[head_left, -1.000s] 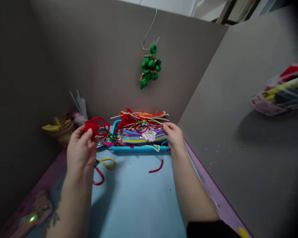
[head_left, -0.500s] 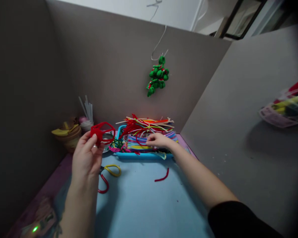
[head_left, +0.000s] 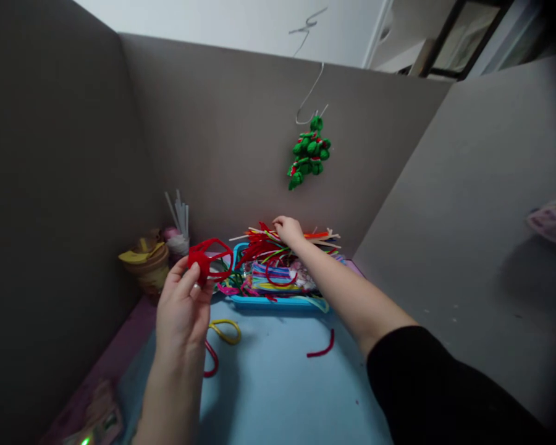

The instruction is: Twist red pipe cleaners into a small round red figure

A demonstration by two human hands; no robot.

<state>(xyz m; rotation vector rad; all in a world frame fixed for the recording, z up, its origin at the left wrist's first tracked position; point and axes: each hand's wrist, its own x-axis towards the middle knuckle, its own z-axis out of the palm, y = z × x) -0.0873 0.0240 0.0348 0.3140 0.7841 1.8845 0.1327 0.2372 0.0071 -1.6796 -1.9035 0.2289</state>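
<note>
My left hand [head_left: 183, 306] pinches a red pipe-cleaner piece [head_left: 201, 266], a dense pad with open loops spreading to the right. My right hand [head_left: 289, 231] reaches over the back of the blue tray [head_left: 273, 303], its fingers drawn together at the far side of a heap of red pipe cleaners [head_left: 257, 248]. Whatever lies between those fingertips is too small to make out. Packed bundles of blue and purple pipe cleaners [head_left: 269, 272] fill the front of the tray. Scissors with one yellow and one red handle [head_left: 238, 334] lie partly hidden behind my left hand and wrist.
A short red pipe-cleaner offcut [head_left: 323, 353] lies on the light blue table [head_left: 278, 402]. At left stand a brown pot [head_left: 148, 272] and a white holder with pale sticks [head_left: 180, 219]. A green pipe-cleaner tree [head_left: 311, 151] hangs from a wire against the grey back panel [head_left: 213, 136].
My right hand has moved from the tray's middle to the rear of the red heap. My left hand still holds the red piece. The view has shifted slightly left and upward.
</note>
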